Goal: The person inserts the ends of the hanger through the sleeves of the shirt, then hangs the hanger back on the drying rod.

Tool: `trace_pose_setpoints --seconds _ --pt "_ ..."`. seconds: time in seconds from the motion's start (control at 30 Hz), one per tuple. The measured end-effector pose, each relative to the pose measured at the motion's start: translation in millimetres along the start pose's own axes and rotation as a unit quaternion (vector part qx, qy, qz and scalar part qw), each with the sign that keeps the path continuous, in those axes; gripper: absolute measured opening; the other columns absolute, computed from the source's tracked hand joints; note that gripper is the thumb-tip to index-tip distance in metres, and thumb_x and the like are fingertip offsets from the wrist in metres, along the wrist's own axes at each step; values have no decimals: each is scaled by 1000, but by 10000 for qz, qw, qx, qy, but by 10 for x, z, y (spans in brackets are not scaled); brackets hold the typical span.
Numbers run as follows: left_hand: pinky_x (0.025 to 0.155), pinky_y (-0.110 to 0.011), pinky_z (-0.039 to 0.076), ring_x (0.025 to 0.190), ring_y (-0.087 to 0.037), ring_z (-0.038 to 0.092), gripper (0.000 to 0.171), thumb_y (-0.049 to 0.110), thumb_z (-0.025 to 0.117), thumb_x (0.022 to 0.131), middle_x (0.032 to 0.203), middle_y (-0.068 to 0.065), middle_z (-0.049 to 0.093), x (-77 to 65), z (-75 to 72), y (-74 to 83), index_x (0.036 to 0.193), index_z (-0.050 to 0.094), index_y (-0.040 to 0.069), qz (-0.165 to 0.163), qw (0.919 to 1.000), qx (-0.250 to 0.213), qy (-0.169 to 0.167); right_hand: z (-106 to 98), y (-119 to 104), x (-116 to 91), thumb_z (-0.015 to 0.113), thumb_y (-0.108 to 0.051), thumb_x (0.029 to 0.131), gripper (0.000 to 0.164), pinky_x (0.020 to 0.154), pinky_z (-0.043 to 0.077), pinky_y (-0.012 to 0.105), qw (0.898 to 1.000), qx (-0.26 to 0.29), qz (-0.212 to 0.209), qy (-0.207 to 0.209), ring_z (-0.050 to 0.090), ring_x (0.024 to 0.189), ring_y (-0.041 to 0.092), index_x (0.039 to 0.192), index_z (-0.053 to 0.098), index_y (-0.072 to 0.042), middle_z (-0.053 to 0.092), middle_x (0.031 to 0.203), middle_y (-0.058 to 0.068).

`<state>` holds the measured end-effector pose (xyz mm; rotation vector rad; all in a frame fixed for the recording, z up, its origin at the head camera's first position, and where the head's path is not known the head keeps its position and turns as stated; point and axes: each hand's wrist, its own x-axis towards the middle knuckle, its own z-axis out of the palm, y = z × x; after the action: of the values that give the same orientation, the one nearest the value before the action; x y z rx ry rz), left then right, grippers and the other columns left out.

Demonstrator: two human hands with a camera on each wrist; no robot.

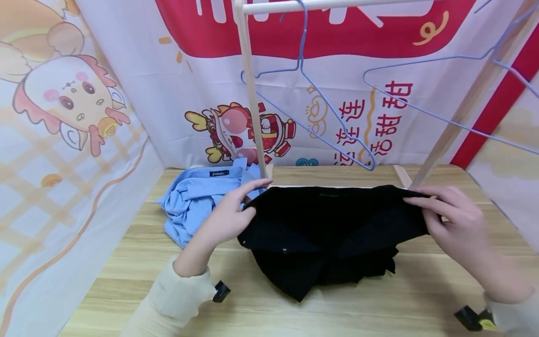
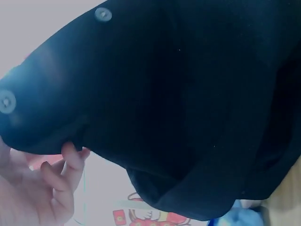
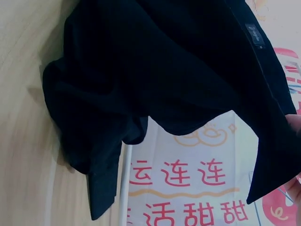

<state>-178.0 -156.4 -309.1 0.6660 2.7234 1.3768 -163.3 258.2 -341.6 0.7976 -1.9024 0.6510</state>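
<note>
A black button-up shirt (image 1: 332, 238) is stretched between both hands above the table, its lower part bunched and hanging. My left hand (image 1: 229, 215) pinches its edge at the left end, thumb and fingers around the cloth. In the left wrist view, pale buttons show on the black cloth above the curled fingers (image 2: 61, 181). At the other end my right hand (image 1: 456, 220) grips the opposite edge between thumb and fingers. The right wrist view shows a small label (image 3: 255, 35) inside the collar band, with the right hand's fingertips (image 3: 294, 123) at the pointed collar corner.
A crumpled light blue shirt (image 1: 189, 201) lies on the wooden table (image 1: 130, 267) at the left. Behind the black shirt stands a wooden rack (image 1: 251, 89), with one blue wire hanger (image 1: 322, 91) near its left post and another hanger (image 1: 425, 112) at the right. Printed cloth walls enclose the table.
</note>
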Motion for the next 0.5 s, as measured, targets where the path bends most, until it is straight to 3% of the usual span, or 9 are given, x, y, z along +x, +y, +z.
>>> trace_pose_setpoints --seconds 0.07,0.13,0.23,0.37,0.5 --pt "89 -46 49 113 -30 51 68 -5 49 91 148 -9 51 3 19 -47 155 45 16 128 9988 -81 -464 45 -23 10 47 -23 105 47 88 36 10 9998 154 -36 147 55 82 27 83 77 6 70 93 26" --pt "105 -51 43 127 -31 46 72 -5 51 90 156 -9 42 5 38 -95 158 38 15 195 9958 -202 -870 73 -49 22 48 -23 105 47 86 36 10 9992 281 -47 293 56 82 26 81 77 6 70 92 26" --pt "107 -51 41 130 -31 43 73 -3 53 90 154 -13 41 13 58 -166 159 35 15 259 9917 -232 -1238 84 -89 42 50 -24 105 47 86 38 11 9982 381 -59 456 56 82 24 79 76 5 70 91 26" --pt "82 -41 44 103 -29 48 61 0 54 93 130 -13 52 28 74 -203 152 48 14 133 9933 -111 -1139 72 -124 66 49 -23 105 47 88 38 11 9987 333 -149 353 56 83 28 79 77 4 70 92 26" --pt "82 -40 45 98 -27 52 43 4 58 98 123 -9 59 34 95 -144 140 63 14 -34 9988 -188 -461 80 -137 62 49 -23 106 48 90 38 11 9989 313 -241 241 55 84 31 80 77 5 70 93 26"
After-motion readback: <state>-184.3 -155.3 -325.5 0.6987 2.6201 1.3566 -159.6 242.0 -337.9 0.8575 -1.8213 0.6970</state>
